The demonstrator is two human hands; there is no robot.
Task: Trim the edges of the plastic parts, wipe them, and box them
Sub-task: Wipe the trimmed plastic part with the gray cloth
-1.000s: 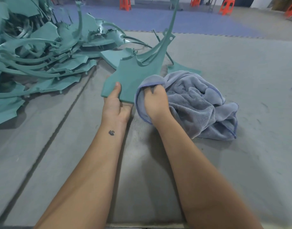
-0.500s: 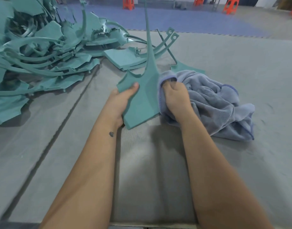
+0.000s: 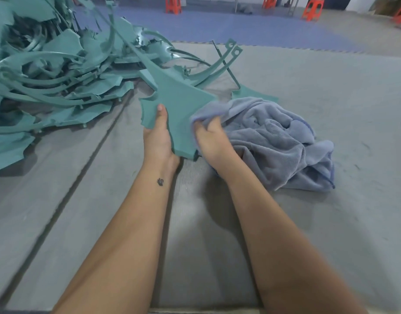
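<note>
My left hand grips the near edge of a flat teal plastic part, thumb on top. The part's broad end faces me and its long thin arm runs up and away to the left. My right hand clutches a bunched blue-grey cloth and holds a fold of it against the part's right edge. Most of the cloth lies heaped on the grey mat to the right.
A big tangled pile of teal plastic parts covers the mat at the left and back. Two more parts with ringed ends lie behind the cloth. The grey mat spreads right and near. Orange stools stand far back.
The part has turned in my left hand, its thin arm swinging from upright to leaning left. My right hand with the cloth has slid along the part's right edge.
</note>
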